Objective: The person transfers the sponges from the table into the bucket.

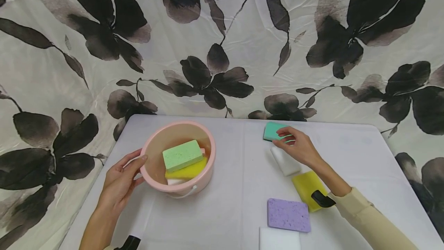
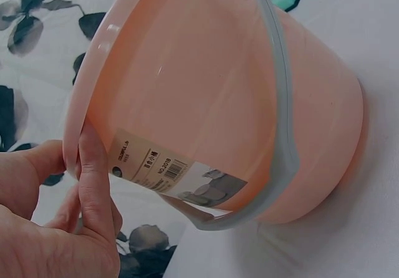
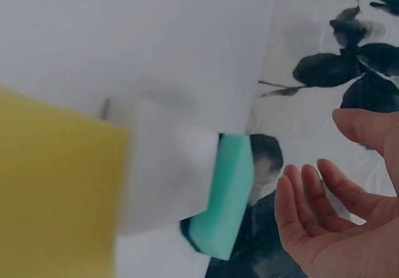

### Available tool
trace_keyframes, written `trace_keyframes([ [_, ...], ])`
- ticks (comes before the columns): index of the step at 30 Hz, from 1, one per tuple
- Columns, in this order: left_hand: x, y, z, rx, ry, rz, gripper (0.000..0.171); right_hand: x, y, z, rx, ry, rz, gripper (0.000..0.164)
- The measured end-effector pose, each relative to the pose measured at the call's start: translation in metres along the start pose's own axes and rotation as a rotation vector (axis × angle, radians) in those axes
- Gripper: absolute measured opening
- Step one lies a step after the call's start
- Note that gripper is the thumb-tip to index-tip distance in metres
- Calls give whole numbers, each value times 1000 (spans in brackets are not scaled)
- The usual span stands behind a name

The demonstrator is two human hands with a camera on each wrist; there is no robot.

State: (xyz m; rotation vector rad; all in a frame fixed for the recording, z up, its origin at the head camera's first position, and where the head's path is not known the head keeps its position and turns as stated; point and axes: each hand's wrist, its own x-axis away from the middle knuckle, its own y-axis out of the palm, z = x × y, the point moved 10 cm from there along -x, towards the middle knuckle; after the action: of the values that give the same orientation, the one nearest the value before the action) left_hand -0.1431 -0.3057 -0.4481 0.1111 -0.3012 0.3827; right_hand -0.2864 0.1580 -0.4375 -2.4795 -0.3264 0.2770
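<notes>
My left hand (image 1: 119, 178) pinches the rim of a pink bucket (image 1: 204, 174), thumb on one side of the wall and fingers on the other. Inside the bucket a light green sponge (image 1: 182, 155) lies on a yellow sponge (image 1: 189, 171), with a bit of something white under them. My right hand (image 1: 298, 146) overlaps a teal sponge with a dark underside (image 1: 271, 129) at the table's far edge. In the right wrist view that hand (image 3: 340, 215) holds nothing, its thumb and fingers spread apart beside the teal sponge (image 3: 227, 197).
Nearer than the teal sponge lie a white block (image 1: 286, 162), a yellow sponge (image 1: 305, 190) partly under the right wrist, a purple sponge (image 1: 288, 215) and another white block (image 1: 279, 238). A floral cloth (image 1: 222, 30) hangs behind the white table (image 1: 229, 219). The bucket has a grey handle (image 2: 283, 85).
</notes>
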Motion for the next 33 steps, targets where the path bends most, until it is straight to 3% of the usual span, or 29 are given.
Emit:
trace_keyframes([
  [20, 0, -1, -1, -10, -19, 8, 64, 26, -1, 60, 160, 187, -23, 52],
  [26, 1, -1, 0, -18, -20, 7, 65, 30, 8, 69, 206, 227, -85, 50],
  [33, 0, -1, 0, -21, -27, 15, 66, 29, 11, 67, 203, 219, -95, 42],
])
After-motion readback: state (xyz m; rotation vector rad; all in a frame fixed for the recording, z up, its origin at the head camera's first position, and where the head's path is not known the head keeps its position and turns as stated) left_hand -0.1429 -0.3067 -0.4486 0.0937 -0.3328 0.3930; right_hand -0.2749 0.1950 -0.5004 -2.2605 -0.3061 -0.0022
